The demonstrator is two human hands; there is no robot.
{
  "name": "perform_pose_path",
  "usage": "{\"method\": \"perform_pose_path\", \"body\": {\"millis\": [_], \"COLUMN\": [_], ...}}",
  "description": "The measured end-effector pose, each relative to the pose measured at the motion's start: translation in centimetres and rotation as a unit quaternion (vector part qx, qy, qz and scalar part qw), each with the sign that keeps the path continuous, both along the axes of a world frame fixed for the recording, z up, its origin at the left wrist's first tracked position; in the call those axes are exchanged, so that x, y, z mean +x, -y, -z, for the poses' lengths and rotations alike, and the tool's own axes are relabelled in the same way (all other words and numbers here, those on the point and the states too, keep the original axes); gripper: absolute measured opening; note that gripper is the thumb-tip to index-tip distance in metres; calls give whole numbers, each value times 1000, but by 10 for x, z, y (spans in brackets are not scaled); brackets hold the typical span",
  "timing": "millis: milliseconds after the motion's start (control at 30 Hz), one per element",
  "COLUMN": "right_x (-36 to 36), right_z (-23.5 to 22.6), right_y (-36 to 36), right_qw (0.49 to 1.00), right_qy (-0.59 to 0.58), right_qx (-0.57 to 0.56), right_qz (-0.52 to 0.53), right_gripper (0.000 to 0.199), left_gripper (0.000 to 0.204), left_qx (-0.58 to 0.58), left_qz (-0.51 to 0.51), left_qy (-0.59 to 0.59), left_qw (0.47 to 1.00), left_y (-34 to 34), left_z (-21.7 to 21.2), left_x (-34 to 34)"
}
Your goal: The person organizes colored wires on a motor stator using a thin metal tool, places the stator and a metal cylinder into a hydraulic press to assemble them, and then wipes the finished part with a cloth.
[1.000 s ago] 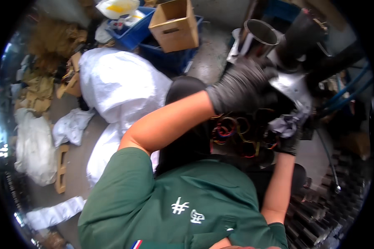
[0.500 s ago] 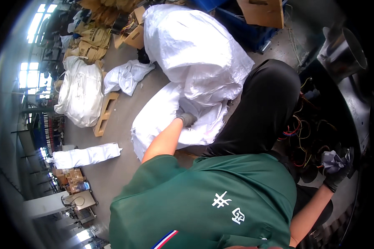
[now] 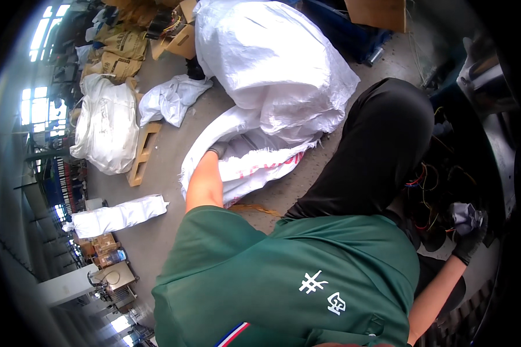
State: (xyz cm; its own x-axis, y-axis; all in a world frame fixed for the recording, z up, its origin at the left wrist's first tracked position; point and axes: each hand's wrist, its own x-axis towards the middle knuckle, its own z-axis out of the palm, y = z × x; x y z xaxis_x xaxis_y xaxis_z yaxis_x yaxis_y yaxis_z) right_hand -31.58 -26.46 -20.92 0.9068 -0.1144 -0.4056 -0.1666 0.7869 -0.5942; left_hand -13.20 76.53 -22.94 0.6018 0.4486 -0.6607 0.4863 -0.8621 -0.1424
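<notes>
My left hand (image 3: pixel 219 150), in a dark glove, reaches down into the mouth of a white woven sack (image 3: pixel 243 162) lying on the floor; its fingers are hidden inside. My right hand (image 3: pixel 469 240), also gloved in black, is closed on a crumpled grey-white wad (image 3: pixel 463 215) beside a tangle of coloured wires (image 3: pixel 425 191) at a dark machine. My green shirt and black-clad knee fill the middle of the view.
A large full white sack (image 3: pixel 272 69) stands behind the open one. More white sacks (image 3: pixel 107 124) (image 3: pixel 118 217), a wooden pallet piece (image 3: pixel 142 153), cardboard boxes (image 3: pixel 182 37) and a blue crate (image 3: pixel 353 34) lie around on the concrete floor. A metal pipe (image 3: pixel 492 75) rises at right.
My left hand left the machine at the right and swung down to the sack on the floor, now reaching deeper inside. The view turned left with it. My right hand stays at the wires.
</notes>
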Motion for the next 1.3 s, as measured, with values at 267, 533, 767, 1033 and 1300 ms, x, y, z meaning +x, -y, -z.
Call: {"method": "perform_pose_path", "body": {"millis": [267,533,767,1033,1300], "right_x": [13,38,73,60,44], "right_z": [-7,-81,-155,-191,-195], "right_y": [-45,-137,-200,-202,-196], "right_qw": [997,991,988,970,973], "right_qy": [22,18,121,172,44], "right_qx": [-72,-98,-69,-108,-203], "right_qz": [13,87,68,135,101], "right_gripper": [61,78,81,67,88], "left_gripper": [78,82,37,43,52], "left_qx": [-103,-134,-522,-646,-824], "left_qz": [148,188,169,424,111], "left_qy": [-109,322,513,283,-49], "left_qw": [978,918,660,568,554], "left_y": [62,184,332,609,665], "left_z": [0,-156,-333,-307,-219], "left_x": [26,50,90,87,68]}}
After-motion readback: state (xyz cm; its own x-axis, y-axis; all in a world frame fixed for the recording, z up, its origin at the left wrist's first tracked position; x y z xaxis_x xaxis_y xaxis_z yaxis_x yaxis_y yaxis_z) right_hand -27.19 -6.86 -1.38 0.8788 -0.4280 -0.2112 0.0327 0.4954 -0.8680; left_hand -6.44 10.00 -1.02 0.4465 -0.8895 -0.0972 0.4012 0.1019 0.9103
